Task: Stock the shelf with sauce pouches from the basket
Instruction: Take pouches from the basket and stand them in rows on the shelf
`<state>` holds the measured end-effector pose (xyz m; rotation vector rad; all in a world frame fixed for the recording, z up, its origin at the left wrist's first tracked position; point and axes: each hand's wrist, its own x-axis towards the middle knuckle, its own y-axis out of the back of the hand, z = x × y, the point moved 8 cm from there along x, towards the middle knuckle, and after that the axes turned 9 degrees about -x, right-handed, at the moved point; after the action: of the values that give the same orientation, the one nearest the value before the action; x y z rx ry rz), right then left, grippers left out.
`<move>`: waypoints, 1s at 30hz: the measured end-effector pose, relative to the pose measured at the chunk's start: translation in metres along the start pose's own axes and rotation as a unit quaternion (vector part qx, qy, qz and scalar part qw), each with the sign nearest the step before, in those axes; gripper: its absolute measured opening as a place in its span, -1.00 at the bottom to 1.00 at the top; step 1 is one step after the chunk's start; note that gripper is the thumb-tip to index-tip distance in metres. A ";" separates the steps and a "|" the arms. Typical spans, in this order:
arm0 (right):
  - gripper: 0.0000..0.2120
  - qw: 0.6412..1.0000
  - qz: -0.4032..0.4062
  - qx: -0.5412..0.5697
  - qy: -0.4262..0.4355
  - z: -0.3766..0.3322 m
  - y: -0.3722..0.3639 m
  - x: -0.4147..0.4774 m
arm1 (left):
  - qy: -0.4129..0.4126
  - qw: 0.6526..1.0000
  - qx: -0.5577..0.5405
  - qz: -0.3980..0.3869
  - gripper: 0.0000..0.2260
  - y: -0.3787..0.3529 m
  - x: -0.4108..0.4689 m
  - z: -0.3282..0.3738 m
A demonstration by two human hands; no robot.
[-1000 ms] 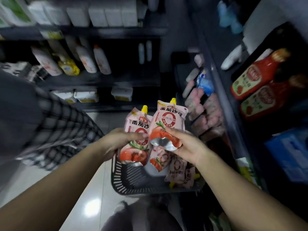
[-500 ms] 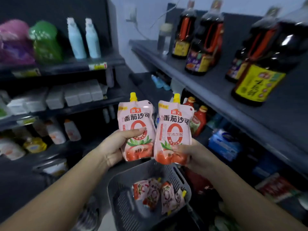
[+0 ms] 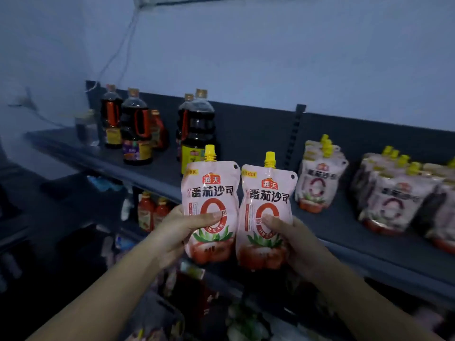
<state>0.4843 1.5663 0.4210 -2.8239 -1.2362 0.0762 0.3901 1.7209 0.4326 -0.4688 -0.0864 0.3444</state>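
Head view: left hand (image 3: 172, 235) grips left pouch (image 3: 210, 188), right hand (image 3: 299, 244) right pouch (image 3: 268, 193), fingers hidden.

You can see big dark sauce bottles (image 3: 137, 129) standing near the left end of the top shelf (image 3: 339, 225). A clear jar (image 3: 86, 130) stands at the very end. Red ketchup bottles (image 3: 153, 210) stand just under that shelf. A wire (image 3: 117, 54) hangs down the pale wall (image 3: 270, 57).
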 end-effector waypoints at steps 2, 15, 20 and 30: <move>-0.28 0.999 0.041 0.004 0.019 -0.011 0.046 -0.025 | 0.004 0.999 0.013 -0.035 -0.73 -0.048 0.013 -0.013; -0.57 0.957 0.281 -0.046 0.050 -0.050 0.333 -0.228 | 0.074 0.970 0.066 -0.224 -0.60 -0.362 0.046 -0.158; -0.24 0.949 0.304 -0.050 0.060 -0.051 0.401 -0.271 | 0.124 0.957 0.057 -0.256 -0.77 -0.443 0.054 -0.209; -0.38 0.930 0.362 -0.039 0.054 -0.053 0.512 -0.282 | 0.157 0.940 0.081 -0.293 -0.68 -0.546 0.121 -0.263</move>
<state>0.6723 1.0105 0.4425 -3.1294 -0.1258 -0.0984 0.7120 1.1938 0.4478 -0.3109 0.1136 -0.3100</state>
